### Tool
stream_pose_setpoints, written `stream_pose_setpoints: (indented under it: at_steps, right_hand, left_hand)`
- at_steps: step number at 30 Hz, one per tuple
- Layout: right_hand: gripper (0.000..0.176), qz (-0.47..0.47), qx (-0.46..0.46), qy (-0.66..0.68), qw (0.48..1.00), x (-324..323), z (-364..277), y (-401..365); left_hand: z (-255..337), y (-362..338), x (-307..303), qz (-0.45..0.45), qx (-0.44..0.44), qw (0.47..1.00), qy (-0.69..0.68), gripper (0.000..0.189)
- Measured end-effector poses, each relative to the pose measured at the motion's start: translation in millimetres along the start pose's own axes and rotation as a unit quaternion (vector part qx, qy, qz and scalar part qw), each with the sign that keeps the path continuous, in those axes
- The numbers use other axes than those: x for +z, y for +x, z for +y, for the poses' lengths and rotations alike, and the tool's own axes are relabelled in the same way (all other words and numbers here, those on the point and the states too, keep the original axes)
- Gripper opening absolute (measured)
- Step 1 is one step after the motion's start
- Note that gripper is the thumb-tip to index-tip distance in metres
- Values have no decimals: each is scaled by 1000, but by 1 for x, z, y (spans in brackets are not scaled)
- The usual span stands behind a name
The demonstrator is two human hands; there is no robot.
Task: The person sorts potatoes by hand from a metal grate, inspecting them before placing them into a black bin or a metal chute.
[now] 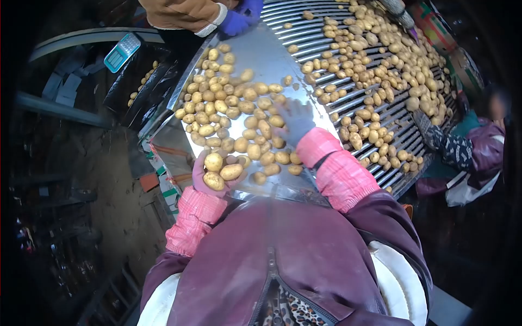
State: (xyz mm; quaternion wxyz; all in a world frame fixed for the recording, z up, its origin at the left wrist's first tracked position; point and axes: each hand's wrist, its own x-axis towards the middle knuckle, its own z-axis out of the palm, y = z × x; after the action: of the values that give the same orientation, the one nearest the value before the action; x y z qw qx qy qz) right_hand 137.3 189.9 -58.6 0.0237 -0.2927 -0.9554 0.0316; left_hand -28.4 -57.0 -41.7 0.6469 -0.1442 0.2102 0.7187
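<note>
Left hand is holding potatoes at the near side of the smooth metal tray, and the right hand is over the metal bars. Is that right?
Not quite: the right hand is over the tray, not the bars, as the head view shows. The left hand does hold potatoes at the tray's near side.

Left hand [209, 175] near 9 o'clock of view centre, palm up, cupped around its load; forearm aims 1 o'clock. Right hand [296, 120] at 1 o'clock, palm down, fingers spread; forearm aims 11 o'clock.
</note>
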Motion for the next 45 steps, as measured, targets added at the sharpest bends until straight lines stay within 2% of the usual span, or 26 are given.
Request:
stream_pose_setpoints:
  at_steps: [3, 6, 9, 10, 11, 13, 16, 20, 22, 25, 26, 28, 29, 30, 31, 33, 34, 36, 38, 39, 40, 41, 42, 43, 45]
  right_hand:
    - [57, 50, -64, -40, 996, 19, -37, 6]
    - [49, -110, -61, 11, 992, -6, -59, 16]
    - [42, -12, -50, 56, 997, 1, -63, 43]
    - [41, -40, -61, 70, 995, 6, -66, 59]
    - [41, -77, -78, 63, 992, 11, -67, 72]
    - [40, -147, -113, 47, 982, 16, -72, 93]
    - [42, -169, -80, 84, 979, 19, -77, 108]
    - [35, -157, 8, 219, 963, 16, -68, 101]
    - [37, -171, 25, 244, 954, 13, -60, 97]
    - [49, -131, 43, 421, 896, 1, -63, 76]
    - [48, -114, 30, 457, 882, -6, -72, 59]
    - [47, -61, -79, 526, 845, -24, -92, 21]
    - [48, -54, -119, 464, 876, -41, -100, 0]
    - [48, -126, -92, 489, 858, -70, -103, -17]
    - [50, -86, -70, 462, 880, -63, -93, -27]
    - [55, -9, -32, 403, 914, -39, -61, -51]
    - [64, -18, 37, 338, 940, -41, -42, -62]
    - [71, -104, -9, 101, 989, -34, -11, -84]
    - [73, -168, 50, 92, 980, -18, 6, -100]
    - [72, -179, 120, 207, 954, -3, 3, -96]
    - [80, -158, 68, 206, 963, 11, -1, -92]
    - [84, -135, 90, 213, 963, 1, -21, -84]
    - [77, -139, 79, 182, 970, 2, -31, -81]
    - [73, -146, 63, 208, 965, 3, -32, -76]
    - [67, -157, 28, 257, 953, 2, -26, -69]
  left_hand:
    - [-5, -4, 21, -22, 3, 998, 53, 55]
    - [-10, -14, 53, 106, 32, 993, 49, 54]
    - [-1, -13, 11, 8, 17, 998, 53, 53]
    - [-3, -15, 7, 84, 43, 995, 43, 52]
    - [-3, -14, -21, 60, 41, 997, 21, 54]
    - [-5, -27, -8, 37, 34, 999, 9, 60]
    - [-3, -40, -17, 55, 46, 997, 43, 67]
    - [0, -48, -16, 16, 61, 998, 21, 71]
    - [1, -50, -15, -2, 62, 998, 3, 74]
    - [4, -38, -35, -87, 19, 994, -59, 74]
    - [2, -35, -34, -111, 18, 992, -61, 74]
    - [-4, -27, -26, -163, 7, 984, -65, 75]
    - [-5, -25, -21, -145, 10, 988, -47, 75]
    - [-8, -23, -15, -165, -1, 985, -54, 76]
    - [-9, -21, -11, -184, -11, 981, -61, 77]
    - [-10, -12, -14, -146, -14, 989, 4, 75]
    - [-11, -11, -4, -118, -19, 992, 36, 74]
    - [-14, -5, 2, -79, -36, 993, 84, 71]
    - [-24, 1, 3, -134, -63, 988, 50, 72]
    - [-27, 3, 5, -155, -72, 984, 52, 75]
    - [-30, 8, 3, -165, -81, 982, 47, 74]
    - [-38, 7, 17, -90, -70, 992, 44, 72]
    - [-41, 8, 26, -77, -89, 992, 34, 72]
    - [-43, 11, 31, -62, -108, 992, 24, 72]
    - [-42, 21, 22, -120, -150, 980, 49, 71]
